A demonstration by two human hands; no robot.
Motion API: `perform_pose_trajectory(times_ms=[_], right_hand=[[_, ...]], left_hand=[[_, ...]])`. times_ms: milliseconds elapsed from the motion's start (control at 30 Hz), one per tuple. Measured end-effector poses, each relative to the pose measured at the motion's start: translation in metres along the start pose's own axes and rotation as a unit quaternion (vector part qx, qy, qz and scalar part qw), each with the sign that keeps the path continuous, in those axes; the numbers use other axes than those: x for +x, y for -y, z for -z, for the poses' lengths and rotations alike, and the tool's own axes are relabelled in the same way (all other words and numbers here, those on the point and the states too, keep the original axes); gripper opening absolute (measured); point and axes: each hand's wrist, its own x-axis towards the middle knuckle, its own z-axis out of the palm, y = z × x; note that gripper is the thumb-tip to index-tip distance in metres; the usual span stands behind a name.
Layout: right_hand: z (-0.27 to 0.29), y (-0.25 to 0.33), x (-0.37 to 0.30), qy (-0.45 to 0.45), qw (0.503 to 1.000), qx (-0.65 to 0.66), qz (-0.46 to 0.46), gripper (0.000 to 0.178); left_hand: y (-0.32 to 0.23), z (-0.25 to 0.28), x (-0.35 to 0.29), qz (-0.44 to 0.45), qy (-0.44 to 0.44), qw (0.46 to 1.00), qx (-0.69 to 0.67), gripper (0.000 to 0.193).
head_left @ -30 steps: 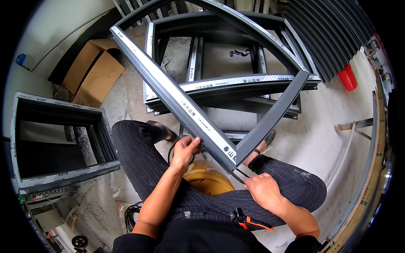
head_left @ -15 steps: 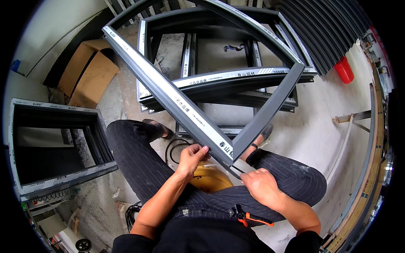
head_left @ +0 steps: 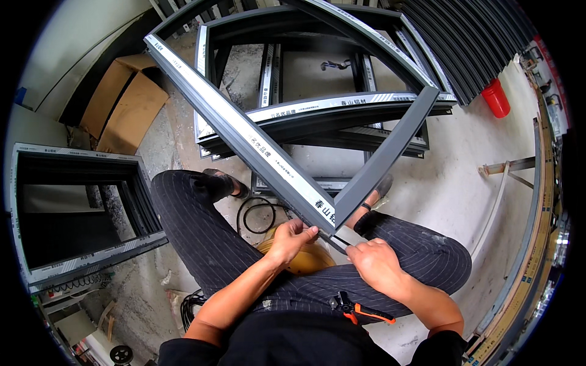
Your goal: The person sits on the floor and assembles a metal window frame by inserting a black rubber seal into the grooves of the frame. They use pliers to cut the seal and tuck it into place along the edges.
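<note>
A dark grey window frame (head_left: 293, 174) with white protective film leans across a stack of similar frames, its near corner pointing at my lap. My left hand (head_left: 290, 243) pinches a thin black strip at the frame's lower edge, just left of that corner. The black sealing strip (head_left: 334, 243) runs on past the corner to my right hand (head_left: 375, 263), whose fingers are closed around it. A black strip loop (head_left: 240, 221) hangs by my left leg. Pliers with orange handles (head_left: 366, 313) lie on my lap. Below my hands a round yellow object (head_left: 308, 262) is partly hidden.
Stacked frames (head_left: 305, 111) stand ahead. Another rectangular frame (head_left: 85, 263) sits at left, near a cardboard box (head_left: 131, 110). A red bucket (head_left: 495, 99) stands at far right by dark corrugated panels (head_left: 470, 43). Long profiles (head_left: 519, 274) line the right side.
My left hand has moved right along the frame edge toward the corner and slightly down. My right hand has shifted slightly and keeps its hold on the strip.
</note>
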Motion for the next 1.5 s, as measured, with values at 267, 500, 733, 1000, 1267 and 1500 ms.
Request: perform_pose_trajectory(times_ms=[267, 500, 733, 1000, 1267, 1500], right_hand=[[-0.002, 0.001, 0.001, 0.003, 1.0, -0.012, -0.001, 0.006], [0.009, -0.001, 0.003, 0.019, 1.0, -0.006, -0.007, 0.007], [0.106, -0.048, 0.078, -0.161, 0.979, -0.121, 0.013, 0.012], [0.08, -0.141, 0.148, -0.124, 0.986, -0.11, -0.011, 0.05], [0.053, -0.102, 0.123, -0.143, 0.983, -0.118, -0.015, 0.05], [0.041, -0.044, 0.083, -0.138, 0.989, -0.048, -0.014, 0.033]], left_hand=[[0.014, -0.024, -0.01, 0.0, 0.0, 0.999, -0.032, 0.026], [0.021, -0.017, -0.005, 0.012, -0.025, 0.997, -0.066, 0.036], [0.003, -0.009, 0.005, -0.038, -0.163, 0.966, -0.198, 0.041], [-0.026, -0.012, 0.046, -0.08, -0.251, 0.89, -0.371, 0.05], [-0.002, 0.005, 0.041, -0.134, -0.38, 0.876, -0.266, 0.048], [-0.002, 0.051, 0.012, -0.106, -0.345, 0.918, -0.166, 0.048]])
